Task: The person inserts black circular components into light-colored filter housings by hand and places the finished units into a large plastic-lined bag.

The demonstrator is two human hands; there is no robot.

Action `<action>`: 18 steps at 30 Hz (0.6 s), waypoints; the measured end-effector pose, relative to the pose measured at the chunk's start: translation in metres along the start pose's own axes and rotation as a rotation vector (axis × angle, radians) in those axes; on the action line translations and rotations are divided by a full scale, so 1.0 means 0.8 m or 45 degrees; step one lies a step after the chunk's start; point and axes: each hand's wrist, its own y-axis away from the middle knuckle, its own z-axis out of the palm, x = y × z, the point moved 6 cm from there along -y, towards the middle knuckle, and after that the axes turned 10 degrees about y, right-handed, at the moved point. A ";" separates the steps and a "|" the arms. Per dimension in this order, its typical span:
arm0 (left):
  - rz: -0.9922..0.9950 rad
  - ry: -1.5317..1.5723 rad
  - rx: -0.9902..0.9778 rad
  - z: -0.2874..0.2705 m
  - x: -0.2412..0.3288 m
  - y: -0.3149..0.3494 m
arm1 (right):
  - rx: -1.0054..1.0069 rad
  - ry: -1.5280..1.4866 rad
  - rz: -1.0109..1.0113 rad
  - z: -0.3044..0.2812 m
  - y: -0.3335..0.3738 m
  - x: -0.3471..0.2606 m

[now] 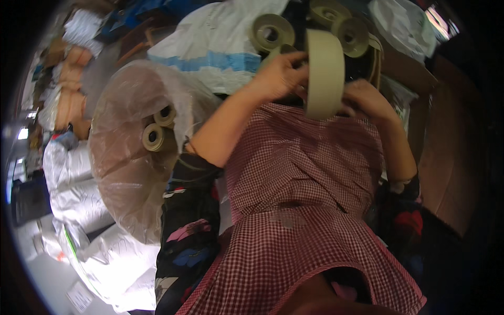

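A wide beige spool (325,73) is upright between my hands in front of my chest, its smooth outer band facing up. My left hand (283,76) grips its left side, with fingers curled in toward the middle. On the opposite side, my right hand (366,100) is bent against the lower right edge; its fingertips are partly hidden and slightly blurred. Beyond them lie more beige spools with hollow hubs, one at the left (272,33) and one at the right (352,37).
A clear plastic bag (131,84) lines a round container at my left, with small hollow-cored rolls (153,137) inside. White sacks (118,262) are stacked at lower left. A white and blue sack (210,58) lies ahead; brown cardboard (446,152) stands at right.
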 end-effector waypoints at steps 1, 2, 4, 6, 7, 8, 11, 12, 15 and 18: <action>0.099 0.102 -0.063 0.000 0.003 -0.009 | 0.371 0.275 -0.086 -0.011 -0.009 -0.001; 0.140 -0.140 -0.074 0.004 0.026 -0.014 | 0.744 0.349 -0.271 -0.030 -0.011 -0.006; 0.281 -0.265 -0.010 -0.002 0.048 -0.031 | 0.768 -0.148 -0.300 -0.048 -0.020 -0.014; 0.380 -0.587 0.077 0.007 0.069 -0.053 | 0.769 -0.549 -0.344 -0.065 -0.064 0.027; 0.428 -0.754 0.125 0.008 0.075 -0.062 | 0.711 -0.613 -0.201 -0.063 -0.090 0.057; 0.390 -0.988 0.138 0.009 0.065 -0.080 | 0.655 -0.671 -0.062 -0.061 -0.115 0.088; 0.288 -1.664 0.189 0.005 0.008 -0.124 | 0.359 -0.892 0.246 -0.013 -0.159 0.124; 0.227 -1.849 0.106 0.004 -0.015 -0.135 | 0.226 -0.943 0.354 -0.001 -0.169 0.133; 0.007 -2.143 -0.132 0.004 -0.056 -0.149 | 0.133 -0.948 0.449 0.013 -0.189 0.146; -0.429 -2.014 -0.264 0.004 -0.041 -0.132 | 0.184 -0.703 0.386 0.017 -0.191 0.146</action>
